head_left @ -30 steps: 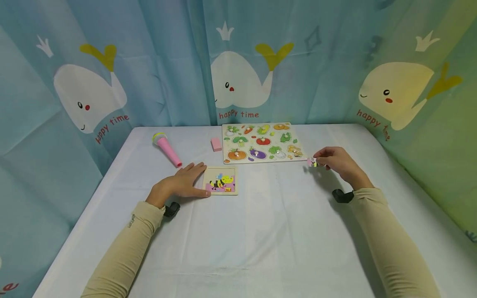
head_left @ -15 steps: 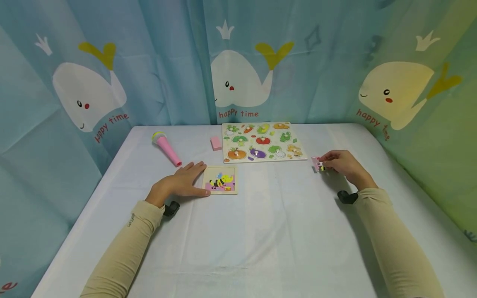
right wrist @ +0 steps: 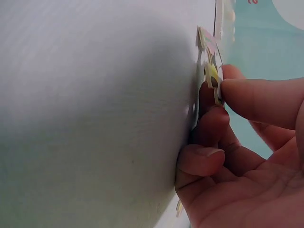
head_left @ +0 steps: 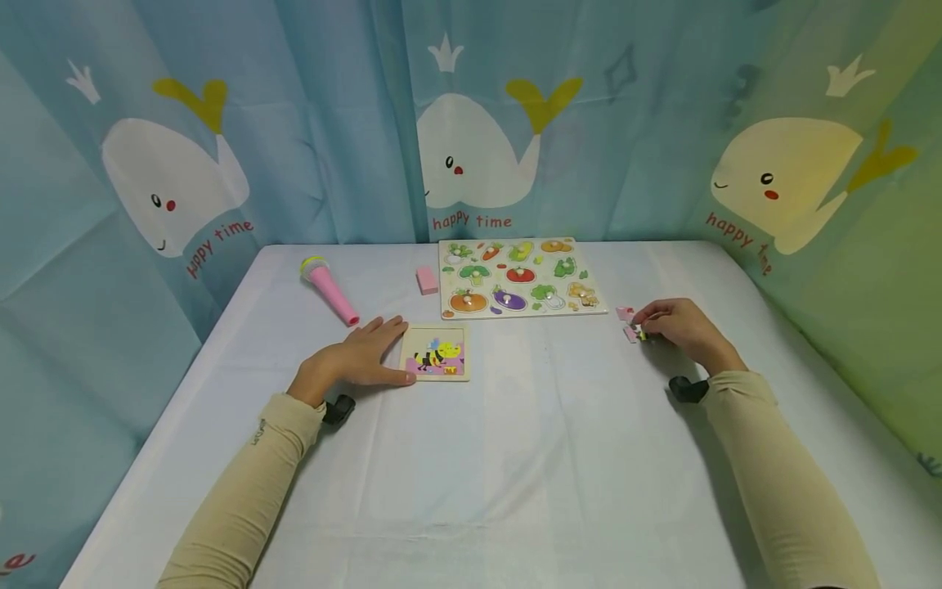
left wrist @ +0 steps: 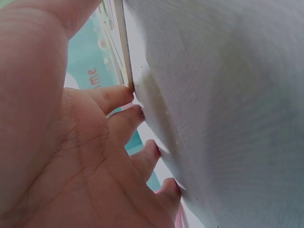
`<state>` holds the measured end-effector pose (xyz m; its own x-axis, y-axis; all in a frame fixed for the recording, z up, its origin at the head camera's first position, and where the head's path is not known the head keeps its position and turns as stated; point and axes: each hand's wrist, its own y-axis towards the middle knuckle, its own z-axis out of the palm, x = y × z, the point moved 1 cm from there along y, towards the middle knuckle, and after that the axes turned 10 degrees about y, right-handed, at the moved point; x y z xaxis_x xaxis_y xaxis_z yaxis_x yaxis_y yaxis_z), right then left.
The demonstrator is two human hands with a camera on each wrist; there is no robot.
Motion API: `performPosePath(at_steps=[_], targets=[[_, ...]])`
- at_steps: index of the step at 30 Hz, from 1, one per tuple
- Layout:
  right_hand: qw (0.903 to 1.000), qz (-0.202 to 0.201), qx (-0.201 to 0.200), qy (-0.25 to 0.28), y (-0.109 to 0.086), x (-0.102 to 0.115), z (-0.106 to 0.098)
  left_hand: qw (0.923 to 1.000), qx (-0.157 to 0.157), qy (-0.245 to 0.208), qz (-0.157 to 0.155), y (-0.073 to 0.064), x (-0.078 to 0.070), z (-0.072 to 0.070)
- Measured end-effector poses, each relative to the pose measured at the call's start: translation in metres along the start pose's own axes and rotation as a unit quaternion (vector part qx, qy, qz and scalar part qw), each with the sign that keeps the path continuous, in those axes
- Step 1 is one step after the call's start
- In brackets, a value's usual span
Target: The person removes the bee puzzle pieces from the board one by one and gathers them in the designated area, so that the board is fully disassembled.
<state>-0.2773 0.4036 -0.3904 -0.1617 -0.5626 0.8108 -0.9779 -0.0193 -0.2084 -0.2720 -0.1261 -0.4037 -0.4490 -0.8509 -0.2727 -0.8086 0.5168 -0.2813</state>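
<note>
My left hand lies with fingers spread against the left side of a small square wooden jigsaw tray. Its thumb and index finger touch the tray's edge. Several pieces fill part of the tray with a yellow-and-black bee picture; a bare strip shows along its left and top. At the far right, my right hand pinches a small jigsaw piece between thumb and fingertips, low over the cloth. Beside the fingertips a pink piece lies on the table. How many pieces are under the fingers cannot be seen.
A vegetable peg puzzle board lies at the back middle, with a pink block to its left. Further left lies a pink toy microphone. A whale-print curtain borders the white-covered table.
My right hand has shifted slightly right and nearer, and the pink pieces by its fingertips show more separately. The left hand and the tray have kept their place.
</note>
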Motion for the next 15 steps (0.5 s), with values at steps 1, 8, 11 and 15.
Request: performPosePath(at_steps=[1, 8, 11, 15], targets=[[1.0000, 0.001, 0.000, 0.000, -0.0001, -0.0001, 0.0002, 1.0000, 0.000, 0.001, 0.001, -0.0001, -0.0002, -0.0001], [1.0000, 0.003, -0.003, 0.000, -0.0010, -0.0017, 0.0004, 1.0000, 0.000, 0.002, 0.005, -0.0002, -0.0001, -0.0001], [1.0000, 0.003, -0.007, 0.002, -0.0012, -0.0027, 0.0006, 1.0000, -0.001, 0.001, 0.006, -0.0001, 0.0000, 0.0000], [0.9999, -0.003, -0.012, 0.000, -0.0011, -0.0029, 0.0015, 1.0000, -0.001, 0.004, 0.005, 0.0003, 0.0006, 0.0001]])
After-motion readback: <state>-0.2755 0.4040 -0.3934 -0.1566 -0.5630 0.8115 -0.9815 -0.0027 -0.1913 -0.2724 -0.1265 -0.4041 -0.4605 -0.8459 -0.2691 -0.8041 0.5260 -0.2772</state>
